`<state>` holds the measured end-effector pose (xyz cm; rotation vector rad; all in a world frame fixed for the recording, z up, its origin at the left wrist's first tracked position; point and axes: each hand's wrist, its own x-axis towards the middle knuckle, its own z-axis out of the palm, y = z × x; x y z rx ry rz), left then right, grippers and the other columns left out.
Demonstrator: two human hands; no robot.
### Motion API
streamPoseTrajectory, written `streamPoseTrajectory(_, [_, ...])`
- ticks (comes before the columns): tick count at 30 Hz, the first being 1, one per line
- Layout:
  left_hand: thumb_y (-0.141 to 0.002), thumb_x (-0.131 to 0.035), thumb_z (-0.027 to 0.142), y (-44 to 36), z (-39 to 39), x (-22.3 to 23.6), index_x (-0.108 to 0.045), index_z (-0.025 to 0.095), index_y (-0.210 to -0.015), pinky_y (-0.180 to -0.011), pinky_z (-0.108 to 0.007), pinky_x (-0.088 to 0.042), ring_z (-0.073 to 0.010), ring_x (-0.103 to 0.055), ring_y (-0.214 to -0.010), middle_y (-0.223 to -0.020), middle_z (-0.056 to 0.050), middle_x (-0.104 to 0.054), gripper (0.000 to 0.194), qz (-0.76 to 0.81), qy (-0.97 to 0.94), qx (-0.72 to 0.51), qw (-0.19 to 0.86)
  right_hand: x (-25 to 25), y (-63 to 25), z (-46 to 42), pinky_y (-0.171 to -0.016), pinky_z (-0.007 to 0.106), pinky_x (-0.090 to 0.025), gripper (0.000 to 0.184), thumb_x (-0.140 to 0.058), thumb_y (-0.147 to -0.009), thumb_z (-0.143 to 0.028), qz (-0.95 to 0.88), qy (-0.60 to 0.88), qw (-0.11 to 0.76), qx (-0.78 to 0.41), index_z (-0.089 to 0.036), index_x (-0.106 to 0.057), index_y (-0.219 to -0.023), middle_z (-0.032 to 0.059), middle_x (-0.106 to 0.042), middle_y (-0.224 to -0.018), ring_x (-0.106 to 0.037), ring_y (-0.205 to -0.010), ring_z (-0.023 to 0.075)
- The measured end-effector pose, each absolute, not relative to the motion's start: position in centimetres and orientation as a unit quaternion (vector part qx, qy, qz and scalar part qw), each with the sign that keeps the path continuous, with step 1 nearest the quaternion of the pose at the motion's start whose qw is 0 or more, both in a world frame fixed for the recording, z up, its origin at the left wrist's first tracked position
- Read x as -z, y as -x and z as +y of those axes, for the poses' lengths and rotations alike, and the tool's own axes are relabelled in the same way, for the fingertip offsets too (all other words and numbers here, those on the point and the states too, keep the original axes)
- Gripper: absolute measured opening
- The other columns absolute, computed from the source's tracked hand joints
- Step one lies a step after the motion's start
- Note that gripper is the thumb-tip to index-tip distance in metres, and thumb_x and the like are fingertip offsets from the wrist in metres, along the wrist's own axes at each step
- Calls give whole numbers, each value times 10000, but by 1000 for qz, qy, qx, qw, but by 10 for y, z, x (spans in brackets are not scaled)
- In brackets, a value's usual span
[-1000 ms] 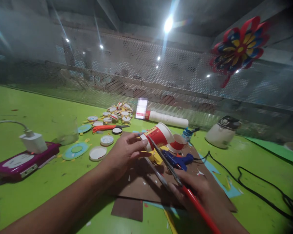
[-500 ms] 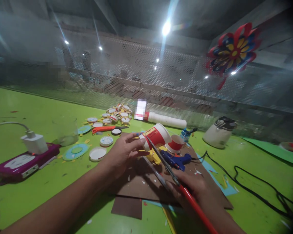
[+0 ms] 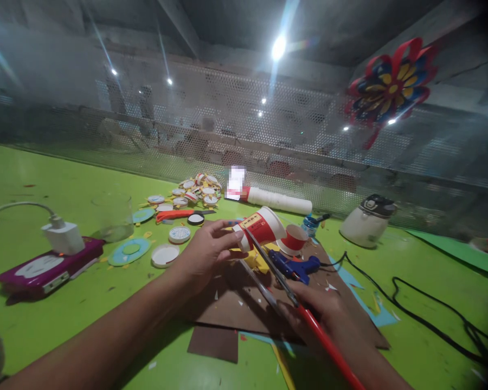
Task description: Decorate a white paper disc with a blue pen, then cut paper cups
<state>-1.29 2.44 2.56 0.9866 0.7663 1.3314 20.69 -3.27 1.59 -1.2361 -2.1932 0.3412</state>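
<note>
My left hand grips a red and white paper cup near its base, with the cup tilted on its side and its rim to the right. My right hand is closed on red-handled scissors. The scissor blades are spread apart; the upper blade reaches the cup's red wall and the lower one lies below the cup. Just behind the blades is a blue glue gun, and a second red and white cup piece stands beyond it. Yellow scraps show under the held cup.
A brown board lies below my hands on the green table. To the left are a purple power strip, a clear cup and round lids. Stacked paper cups lie behind; a black cable runs right.
The whole view has shifted slightly to the right. My hands, the cup and the scissors keep nearly the same positions relative to each other.
</note>
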Motion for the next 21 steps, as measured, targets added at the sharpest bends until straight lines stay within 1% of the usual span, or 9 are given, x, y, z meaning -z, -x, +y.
streamPoseTrajectory(3, [-763, -721, 147, 13, 23, -25, -652, 113, -996, -705, -303, -587, -184, -712, -750, -997, -145, -726, 245, 334, -432, -578, 607, -14, -207, -32, -717, 326, -552, 284, -552, -872, -282, -824, 459, 300, -143, -242, -751, -1072, 32, -791, -880, -712, -776, 242])
streamPoseTrajectory(7, [-752, -737, 159, 12, 22, -25, -648, 116, -1003, -727, -317, -586, -208, -719, -794, -1003, -147, -728, 270, 329, -434, -578, 607, -13, -206, -33, -702, 331, -561, 267, -554, -862, -276, -826, 458, 300, -130, -261, -764, -1026, 13, -790, -846, -710, -763, 247])
streamPoseTrajectory(10, [-752, -733, 143, 11, 22, -26, -640, 113, -1010, -725, -319, -589, -205, -719, -781, -1006, -146, -729, 276, 329, -426, -580, 612, -14, -206, -33, -750, 358, -566, 272, -557, -851, -287, -825, 459, 310, -117, -257, -767, -1022, 17, -789, -887, -717, -827, 274])
streamPoseTrajectory(14, [-764, -716, 120, 10, 24, -26, -640, 110, -1045, -723, -310, -592, -198, -717, -772, -1027, -154, -727, 291, 331, -418, -578, 617, -10, -209, -31, -831, 383, -553, 288, -554, -844, -271, -830, 456, 303, -111, -256, -763, -1042, 12, -781, -815, -715, -883, 290])
streamPoseTrajectory(18, [-801, -683, 160, 12, 27, -24, -682, 86, -965, -757, -304, -592, -209, -707, -836, -1050, -172, -717, 180, 323, -434, -559, 629, -4, -212, -29, -867, 414, -539, 290, -548, -842, -244, -830, 461, 294, -115, -248, -759, -1042, 27, -788, -881, -705, -954, 307])
streamPoseTrajectory(21, [-839, -643, 206, 14, 28, -22, -695, 89, -924, -754, -317, -597, -215, -701, -838, -1033, -168, -714, 153, 323, -427, -557, 635, -4, -211, -29, -910, 449, -517, 293, -543, -843, -253, -824, 459, 309, -123, -244, -751, -1049, 38, -789, -950, -688, -1013, 318])
